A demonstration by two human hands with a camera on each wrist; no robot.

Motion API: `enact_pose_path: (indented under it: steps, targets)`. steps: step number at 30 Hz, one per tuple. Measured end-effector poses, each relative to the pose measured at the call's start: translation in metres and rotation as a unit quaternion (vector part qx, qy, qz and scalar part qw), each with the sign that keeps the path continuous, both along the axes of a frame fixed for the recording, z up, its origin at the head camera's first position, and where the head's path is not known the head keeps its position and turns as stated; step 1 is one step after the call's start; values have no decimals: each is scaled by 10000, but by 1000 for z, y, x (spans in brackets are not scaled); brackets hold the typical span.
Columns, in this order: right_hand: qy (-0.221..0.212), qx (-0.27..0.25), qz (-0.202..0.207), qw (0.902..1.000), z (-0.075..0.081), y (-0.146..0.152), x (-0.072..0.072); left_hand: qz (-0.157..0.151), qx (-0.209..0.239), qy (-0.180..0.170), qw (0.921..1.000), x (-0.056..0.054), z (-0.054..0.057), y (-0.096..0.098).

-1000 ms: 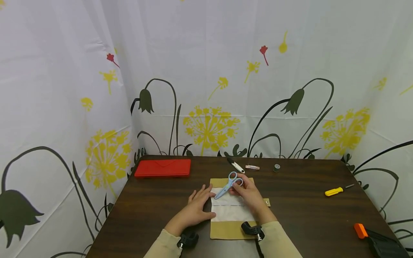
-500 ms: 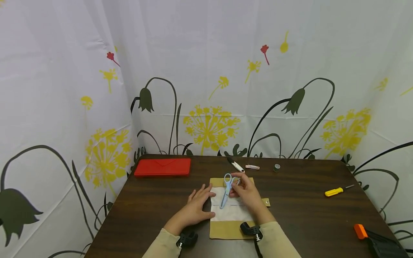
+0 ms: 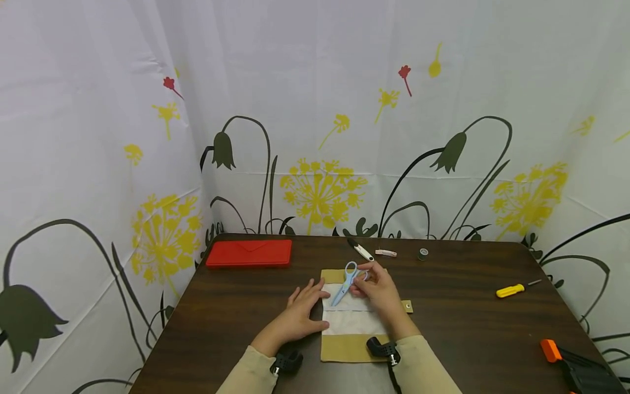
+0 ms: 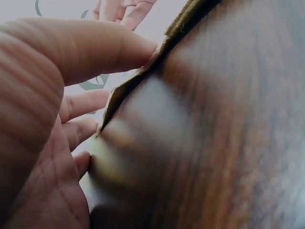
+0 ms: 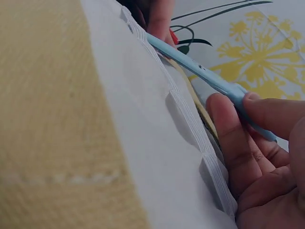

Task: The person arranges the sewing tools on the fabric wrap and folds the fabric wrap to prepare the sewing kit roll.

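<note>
An unrolled fabric case lies on the table, tan at both ends with a white middle; a snap tab shows at its right side. My right hand pinches light blue scissors by the handle, blades slanting to the near left above the white cloth. In the right wrist view the scissors reach the gathered elastic edge of the white cloth; I cannot tell whether the tip is inside it. My left hand rests at the case's left edge, fingers spread, thumb touching the edge.
A flat red case sits at the back left. Behind the fabric lie a black-and-white tool, a small pinkish item and a small dark spool. To the right are a yellow screwdriver and a black thing with an orange end.
The scissors' tip swung toward the near right, then partly back toward the far left. My right hand keeps its pinch on them. The left hand stays put.
</note>
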State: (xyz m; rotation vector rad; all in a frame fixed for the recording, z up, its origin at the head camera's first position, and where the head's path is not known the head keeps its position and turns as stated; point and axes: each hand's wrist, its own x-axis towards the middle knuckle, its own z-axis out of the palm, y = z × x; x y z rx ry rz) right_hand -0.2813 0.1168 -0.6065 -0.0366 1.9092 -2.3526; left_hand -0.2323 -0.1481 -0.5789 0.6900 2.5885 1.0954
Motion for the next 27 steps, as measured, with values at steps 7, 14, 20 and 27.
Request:
enact_pose_path:
  steps: [7,14,20,27]
  targets:
    - [144,482,398,9979,-4,2,-1,20,-61,-29,10000,-2,-1,0]
    - [398,1024,889,9900,-4,2,1,38,-127,26,9999,-1,-4,1]
    - [597,1455,826,9841,-4,0,0,-19,-108,51,9999,0,-3,0]
    - [768,2031,1004,9710,-3,-2,1,-132,42,145,9998,1,0,-1]
